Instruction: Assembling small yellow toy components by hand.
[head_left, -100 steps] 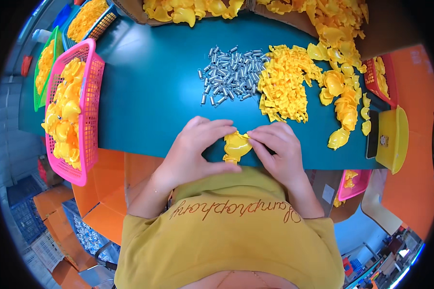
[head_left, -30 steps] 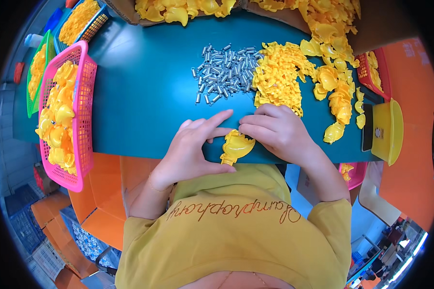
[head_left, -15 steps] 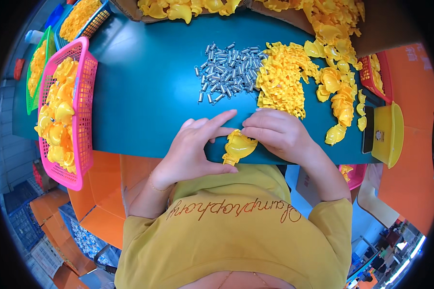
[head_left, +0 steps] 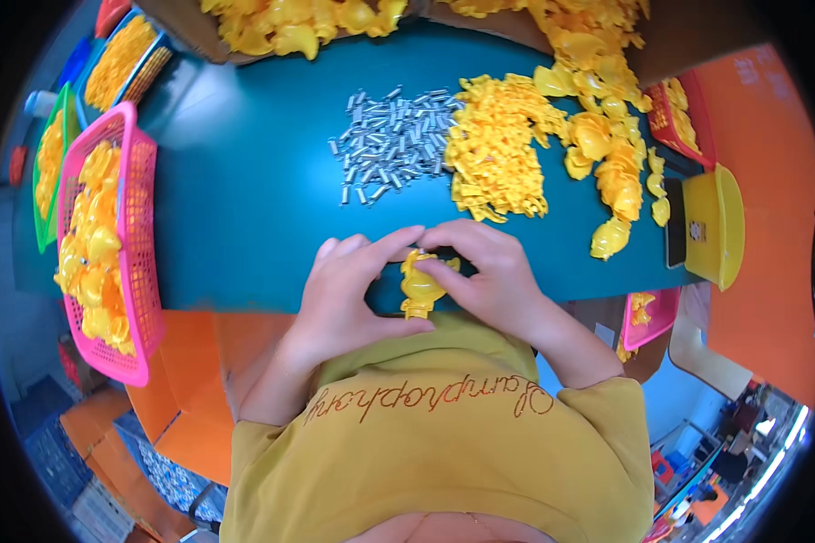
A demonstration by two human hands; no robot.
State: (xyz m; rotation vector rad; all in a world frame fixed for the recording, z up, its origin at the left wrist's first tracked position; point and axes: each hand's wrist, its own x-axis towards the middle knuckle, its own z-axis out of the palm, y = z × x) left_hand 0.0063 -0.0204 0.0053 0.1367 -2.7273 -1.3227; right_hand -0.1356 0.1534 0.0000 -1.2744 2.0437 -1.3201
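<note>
Left hand (head_left: 344, 288) and right hand (head_left: 498, 274) grip a yellow part (head_left: 417, 291) with fingers and thumbs at the desk's (head_left: 235, 226) near edge

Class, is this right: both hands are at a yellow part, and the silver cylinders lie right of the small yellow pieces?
Not the side: the head view shows the silver cylinders lying left of the small yellow pieces. Both hands are at a yellow part.

Wearing a mustard-yellow top (head_left: 435, 462); short sleeves (head_left: 607, 412) are ending well behind left grip (head_left: 346, 282) and right grip (head_left: 487, 271); reddish-brown cursive lettering (head_left: 430, 398) is crossing the chest; thin necklace (head_left: 423, 522) is showing.
</note>
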